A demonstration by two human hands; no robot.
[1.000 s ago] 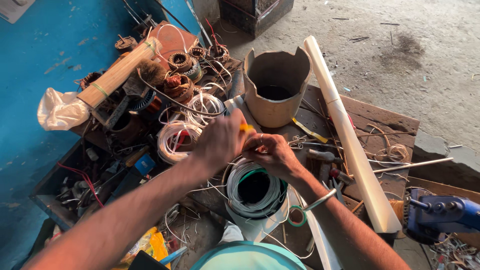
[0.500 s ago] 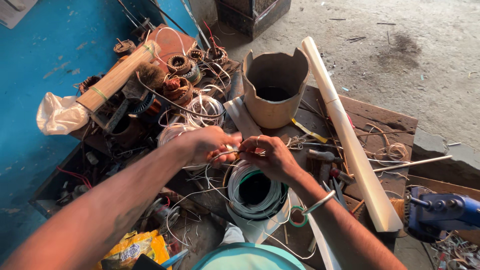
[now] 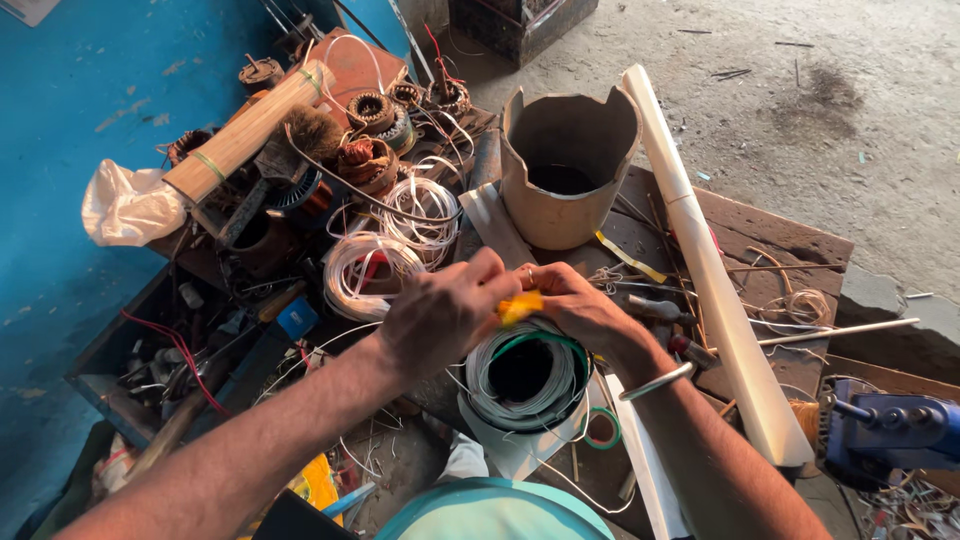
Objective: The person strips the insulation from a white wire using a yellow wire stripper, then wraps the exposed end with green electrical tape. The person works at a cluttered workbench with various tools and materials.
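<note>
Both hands have closed in since half a second ago, now meeting over the round grey-white wire coil with green edging (image 3: 522,375). Left hand (image 3: 440,315) and right hand (image 3: 580,305) together pinch a small yellow piece (image 3: 520,307), fingers clamped on it from both sides, just above the coil. Silver bangle (image 3: 655,380) on right wrist. Tan notched bucket (image 3: 565,165) stands behind the hands, long white flat strip (image 3: 715,280) to the right, blue power tool (image 3: 895,435) at the right edge.

A tan notched bucket (image 3: 568,170) stands beside a long white tube (image 3: 706,270), with copper-wound motor coils (image 3: 372,150) behind.
</note>
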